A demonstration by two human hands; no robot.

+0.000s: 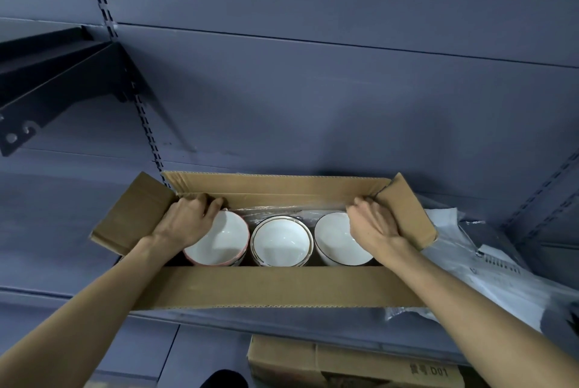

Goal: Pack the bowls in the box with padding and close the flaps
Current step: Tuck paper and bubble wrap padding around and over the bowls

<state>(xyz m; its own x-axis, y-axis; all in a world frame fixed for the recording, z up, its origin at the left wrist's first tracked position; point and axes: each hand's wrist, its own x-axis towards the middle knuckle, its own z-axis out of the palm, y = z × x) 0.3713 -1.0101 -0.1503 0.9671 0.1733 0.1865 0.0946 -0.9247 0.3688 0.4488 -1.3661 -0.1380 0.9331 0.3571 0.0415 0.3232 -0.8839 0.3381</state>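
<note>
We looked down at a long brown cardboard box [275, 285] that sat open on a grey-blue metal shelf [78, 231], near its front edge. Inside stood three white ceramic bowls [282, 242] in a row, upright, rims nearly touching, with clear plastic padding [282, 210] along the box's far wall. All four flaps stood open. Our left hand [185, 220] reached over the left bowl, its fingers curled at the box's far left corner; we could not tell what they pinched. Our right hand [372, 221] curled its fingers, pressed together, at the far right corner, beside the right end flap [407, 212]. Crumpled white plastic packaging [495, 274] lay on the shelf just right of the box. A second cardboard carton [344, 365] sat below the shelf's front edge.
</note>
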